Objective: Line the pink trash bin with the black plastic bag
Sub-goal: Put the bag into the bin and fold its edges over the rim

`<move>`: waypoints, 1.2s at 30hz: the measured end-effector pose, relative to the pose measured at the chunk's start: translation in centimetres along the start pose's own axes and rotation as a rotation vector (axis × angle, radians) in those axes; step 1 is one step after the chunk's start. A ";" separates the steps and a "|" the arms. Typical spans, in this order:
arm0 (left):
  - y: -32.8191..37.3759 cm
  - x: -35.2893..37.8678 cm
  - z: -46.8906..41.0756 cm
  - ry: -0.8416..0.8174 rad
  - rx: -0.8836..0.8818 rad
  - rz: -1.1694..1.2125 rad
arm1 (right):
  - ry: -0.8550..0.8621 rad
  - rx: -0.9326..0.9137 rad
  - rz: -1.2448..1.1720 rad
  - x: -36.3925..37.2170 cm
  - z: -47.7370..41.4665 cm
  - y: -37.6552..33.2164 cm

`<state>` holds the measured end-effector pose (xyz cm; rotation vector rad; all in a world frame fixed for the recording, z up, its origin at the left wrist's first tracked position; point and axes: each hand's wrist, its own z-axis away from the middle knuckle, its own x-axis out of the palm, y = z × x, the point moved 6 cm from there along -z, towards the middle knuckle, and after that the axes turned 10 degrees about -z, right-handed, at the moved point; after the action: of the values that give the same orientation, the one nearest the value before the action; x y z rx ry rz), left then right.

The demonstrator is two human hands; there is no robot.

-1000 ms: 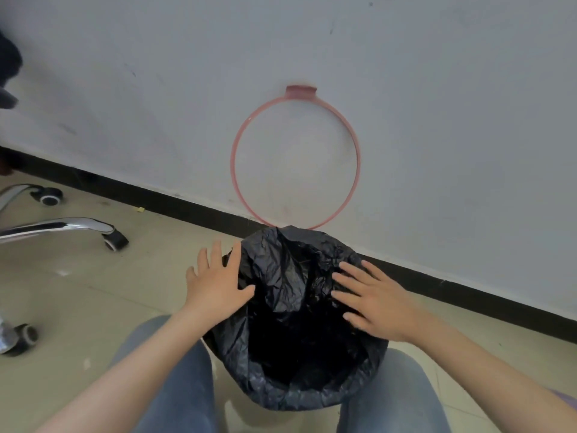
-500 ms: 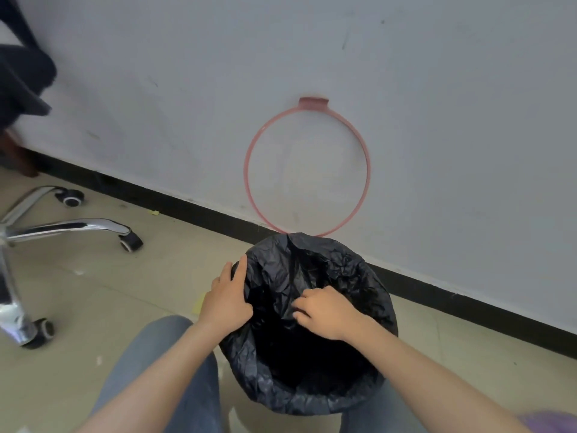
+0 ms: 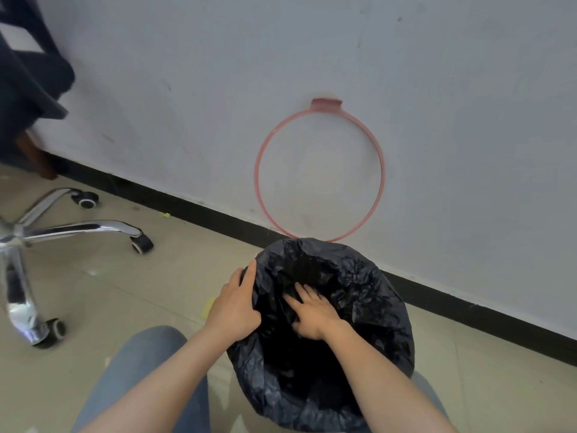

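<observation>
The black plastic bag (image 3: 368,310) drapes over the whole bin between my knees, so none of the pink bin body shows. The bin's pink ring (image 3: 381,170) stands upright against the white wall behind it. My left hand (image 3: 234,307) grips the bag-covered rim on the left side, thumb inside. My right hand (image 3: 312,314) is inside the bag's mouth, fingers spread flat and pressing the plastic toward the left inner wall.
An office chair's chrome base with black castors (image 3: 78,229) stands on the tiled floor to the left. A dark garment (image 3: 28,73) hangs at the upper left. The wall with its black baseboard (image 3: 468,310) runs just behind the bin. My jeans-clad knees (image 3: 146,364) flank it.
My right hand moved from the bag's right rim down into its mouth and spread against the plastic. My left hand closed on the left rim. The camera view shifted left.
</observation>
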<state>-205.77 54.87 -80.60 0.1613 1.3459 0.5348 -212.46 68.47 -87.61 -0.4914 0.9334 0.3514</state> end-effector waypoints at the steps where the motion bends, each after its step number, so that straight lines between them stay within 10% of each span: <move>1: 0.0 0.0 0.0 0.002 -0.002 -0.003 | 0.022 -0.006 0.009 -0.3 0.4 -0.3; 5: -0.1 0.2 0.0 0.004 0.008 0.017 | 0.146 -0.050 -0.045 -2.1 2.1 -2.2; 14: -0.5 -0.1 -0.1 0.018 0.021 0.032 | -0.185 -0.063 -0.715 0.4 2.7 -7.2; 22: -0.5 0.1 0.0 0.013 0.038 0.030 | -0.098 -0.170 0.303 -2.9 7.0 -0.6; 26: -0.2 0.3 0.0 0.017 0.036 0.011 | -0.336 0.039 0.675 -2.1 8.9 4.4; 31: -0.1 0.3 0.0 0.017 0.040 -0.005 | -0.430 0.117 0.808 -1.5 9.2 5.6; 36: 0.0 0.3 0.0 0.018 0.043 -0.026 | -0.102 -0.230 0.583 -1.8 9.5 1.3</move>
<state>-205.69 54.98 -80.88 0.1746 1.3760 0.4866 -207.69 74.61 -81.76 -0.3978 0.9298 1.0110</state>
